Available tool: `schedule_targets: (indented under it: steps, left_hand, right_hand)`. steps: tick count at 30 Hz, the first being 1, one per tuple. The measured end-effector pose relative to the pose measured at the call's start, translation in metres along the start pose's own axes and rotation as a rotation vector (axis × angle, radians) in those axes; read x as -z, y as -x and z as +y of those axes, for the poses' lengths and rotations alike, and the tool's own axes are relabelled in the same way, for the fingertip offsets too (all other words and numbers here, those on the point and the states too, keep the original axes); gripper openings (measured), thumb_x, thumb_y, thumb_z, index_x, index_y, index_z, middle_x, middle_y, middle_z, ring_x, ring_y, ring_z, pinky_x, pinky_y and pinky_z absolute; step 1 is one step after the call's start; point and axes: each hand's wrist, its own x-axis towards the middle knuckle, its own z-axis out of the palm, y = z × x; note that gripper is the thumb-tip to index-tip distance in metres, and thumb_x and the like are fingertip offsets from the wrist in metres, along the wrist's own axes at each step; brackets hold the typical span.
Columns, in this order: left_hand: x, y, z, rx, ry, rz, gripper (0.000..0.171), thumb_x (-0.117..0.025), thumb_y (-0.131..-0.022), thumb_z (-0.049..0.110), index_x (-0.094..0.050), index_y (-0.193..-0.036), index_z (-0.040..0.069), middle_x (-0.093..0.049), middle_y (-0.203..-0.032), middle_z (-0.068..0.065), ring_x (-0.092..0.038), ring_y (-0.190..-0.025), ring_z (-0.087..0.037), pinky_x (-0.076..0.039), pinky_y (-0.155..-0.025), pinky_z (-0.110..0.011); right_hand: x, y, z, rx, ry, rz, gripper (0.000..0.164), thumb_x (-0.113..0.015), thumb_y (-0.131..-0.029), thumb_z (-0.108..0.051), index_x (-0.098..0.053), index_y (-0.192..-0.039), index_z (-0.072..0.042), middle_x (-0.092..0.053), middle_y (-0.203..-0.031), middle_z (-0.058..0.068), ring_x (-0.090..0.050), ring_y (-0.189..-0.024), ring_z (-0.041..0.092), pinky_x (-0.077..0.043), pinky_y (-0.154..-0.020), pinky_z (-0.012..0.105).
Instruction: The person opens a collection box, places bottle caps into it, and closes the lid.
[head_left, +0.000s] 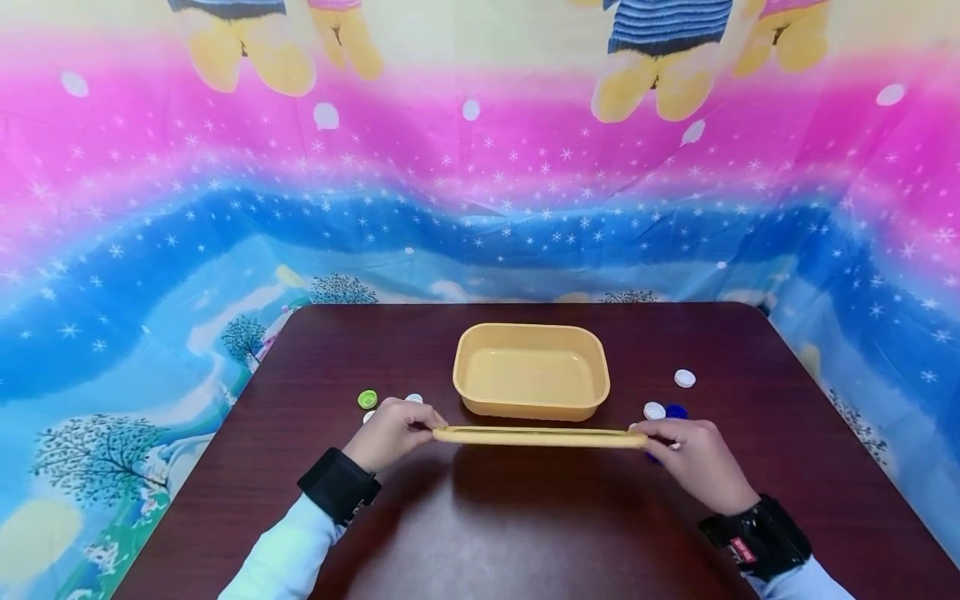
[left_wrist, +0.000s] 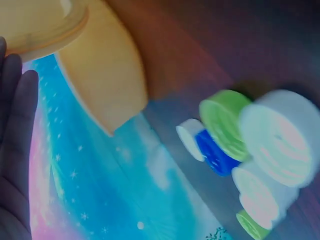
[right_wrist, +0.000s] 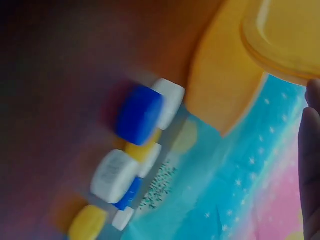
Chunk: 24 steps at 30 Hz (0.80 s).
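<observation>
A yellow plastic lid (head_left: pixel 540 437), seen edge-on in the head view, is held level above the table. My left hand (head_left: pixel 393 433) pinches its left end, and my right hand (head_left: pixel 699 462) pinches the right end. Just beyond the lid stands an uncovered yellow plastic box (head_left: pixel 532 410); its inside floor shows no contents. Both wrist views show a corner of the lid (left_wrist: pixel 42 32) with the box wall (right_wrist: pixel 220 80) behind it. Only part of each hand's fingers appears there.
Several bottle caps lie left of the box, among them a green cap (head_left: pixel 367 400) and a white cap (left_wrist: pixel 280 140). More lie to the right, including a blue cap (right_wrist: pixel 141 115), a white cap (head_left: pixel 685 378) and a yellow cap (right_wrist: pixel 87 223). A printed cloth hangs behind the dark table (head_left: pixel 487 542).
</observation>
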Motion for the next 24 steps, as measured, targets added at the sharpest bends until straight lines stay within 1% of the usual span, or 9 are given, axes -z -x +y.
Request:
schedule_targets:
  steps: [4, 8, 10, 13, 15, 17, 19, 21, 24]
  left_hand:
    - [-0.001, 0.006, -0.002, -0.092, -0.08, -0.062, 0.022, -0.08, -0.073, -0.005, -0.077, -0.088, 0.01, -0.072, -0.086, 0.003, -0.066, -0.077, -0.005, -0.054, -0.07, -0.018]
    - [-0.001, 0.009, -0.003, -0.188, -0.178, -0.095, 0.023, -0.082, -0.071, -0.004, -0.076, -0.089, 0.009, -0.072, -0.088, 0.0, -0.066, -0.081, -0.007, -0.053, -0.075, -0.019]
    - [-0.002, 0.01, -0.003, -0.242, -0.226, -0.109, 0.023, -0.082, -0.07, -0.004, -0.075, -0.088, 0.009, -0.071, -0.087, 0.001, -0.066, -0.081, -0.008, -0.053, -0.075, -0.02]
    - [-0.002, 0.012, -0.002, -0.315, -0.297, -0.138, 0.024, -0.082, -0.069, -0.005, -0.073, -0.086, 0.01, -0.07, -0.085, 0.003, -0.064, -0.079, -0.008, -0.053, -0.074, -0.02]
    - [-0.003, 0.012, -0.001, -0.349, -0.35, -0.166, 0.024, -0.082, -0.068, -0.005, -0.072, -0.084, 0.012, -0.069, -0.084, 0.004, -0.064, -0.079, -0.007, -0.053, -0.074, -0.02]
    - [-0.005, 0.012, 0.001, -0.367, -0.405, -0.204, 0.023, -0.08, -0.069, -0.003, -0.07, -0.08, 0.014, -0.068, -0.082, 0.005, -0.063, -0.079, -0.007, -0.053, -0.073, -0.02]
    - [-0.007, 0.013, 0.003, -0.382, -0.457, -0.245, 0.022, -0.079, -0.07, -0.002, -0.068, -0.076, 0.016, -0.067, -0.081, 0.006, -0.062, -0.077, -0.007, -0.052, -0.071, -0.019]
    - [-0.01, 0.013, 0.005, -0.396, -0.511, -0.283, 0.023, -0.077, -0.07, -0.001, -0.064, -0.072, 0.018, -0.064, -0.077, 0.008, -0.06, -0.074, -0.007, -0.051, -0.067, -0.018]
    - [-0.016, 0.014, 0.006, -0.442, -0.6, -0.316, 0.024, -0.075, -0.071, -0.001, -0.062, -0.067, 0.019, -0.06, -0.074, 0.009, -0.057, -0.07, -0.005, -0.047, -0.06, -0.016]
  right_hand:
    - [-0.005, 0.011, 0.002, 0.106, 0.035, -0.043, 0.032, -0.084, -0.066, 0.003, -0.077, -0.093, -0.013, -0.071, -0.088, -0.01, -0.065, -0.077, 0.003, -0.048, -0.07, 0.008]
    - [-0.01, 0.016, 0.004, 0.183, 0.054, -0.082, 0.034, -0.085, -0.064, 0.003, -0.077, -0.092, -0.016, -0.07, -0.089, -0.012, -0.065, -0.077, 0.002, -0.048, -0.07, 0.009]
    - [-0.011, 0.018, 0.004, 0.215, 0.068, -0.1, 0.035, -0.085, -0.064, 0.003, -0.077, -0.092, -0.015, -0.071, -0.089, -0.011, -0.066, -0.078, 0.002, -0.049, -0.07, 0.01]
    - [-0.011, 0.019, 0.004, 0.267, 0.118, -0.136, 0.034, -0.086, -0.063, 0.001, -0.077, -0.091, -0.016, -0.071, -0.089, -0.011, -0.067, -0.08, 0.002, -0.051, -0.071, 0.013]
    - [-0.012, 0.018, 0.004, 0.308, 0.155, -0.166, 0.033, -0.086, -0.063, -0.001, -0.076, -0.09, -0.017, -0.071, -0.09, -0.012, -0.067, -0.081, 0.002, -0.052, -0.071, 0.015]
    - [-0.012, 0.018, 0.005, 0.352, 0.184, -0.19, 0.032, -0.085, -0.063, -0.002, -0.075, -0.089, -0.019, -0.07, -0.09, -0.012, -0.066, -0.081, 0.001, -0.052, -0.072, 0.016]
    - [-0.013, 0.017, 0.005, 0.406, 0.187, -0.204, 0.031, -0.083, -0.065, -0.001, -0.073, -0.088, -0.019, -0.069, -0.09, -0.012, -0.065, -0.082, 0.001, -0.053, -0.071, 0.018]
    - [-0.015, 0.016, 0.005, 0.461, 0.175, -0.206, 0.029, -0.079, -0.067, 0.002, -0.07, -0.084, -0.019, -0.067, -0.087, -0.012, -0.062, -0.078, 0.0, -0.052, -0.068, 0.017]
    - [-0.02, 0.016, 0.005, 0.536, 0.173, -0.209, 0.028, -0.073, -0.069, 0.005, -0.063, -0.079, -0.02, -0.062, -0.082, -0.012, -0.056, -0.072, -0.002, -0.048, -0.061, 0.016]
